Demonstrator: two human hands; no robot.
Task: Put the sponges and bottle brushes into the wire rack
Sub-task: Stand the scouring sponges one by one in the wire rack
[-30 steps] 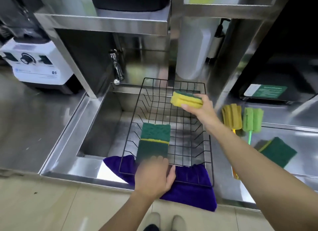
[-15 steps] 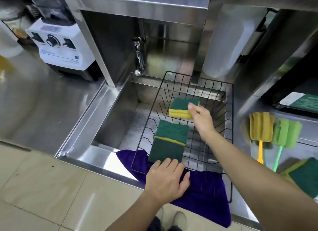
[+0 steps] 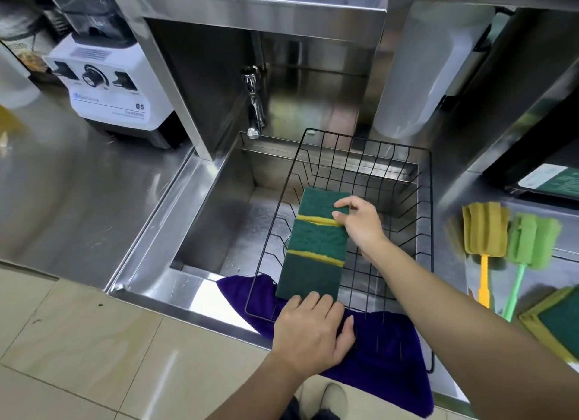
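Note:
A black wire rack (image 3: 431,231) sits across the sink. Three green-and-yellow sponges lie in it in a row: far sponge (image 3: 316,202), middle sponge (image 3: 318,238), near sponge (image 3: 308,277). My right hand (image 3: 360,224) pinches the far sponge's right edge, which rests against the middle one. My left hand (image 3: 310,335) lies over the rack's front rim, fingertips touching the near sponge. On the right counter lie a yellow bottle brush (image 3: 484,228), a green bottle brush (image 3: 532,241) and another sponge (image 3: 560,322).
A purple cloth (image 3: 385,366) hangs under the rack's front over the sink edge. The steel sink (image 3: 219,219) opens to the left of the rack, with a tap (image 3: 254,106) behind. A white blender base (image 3: 106,87) stands on the left counter.
My right hand has lowered the third sponge from above the rack down onto its floor, behind the middle sponge. My left hand has stayed at the rack's front.

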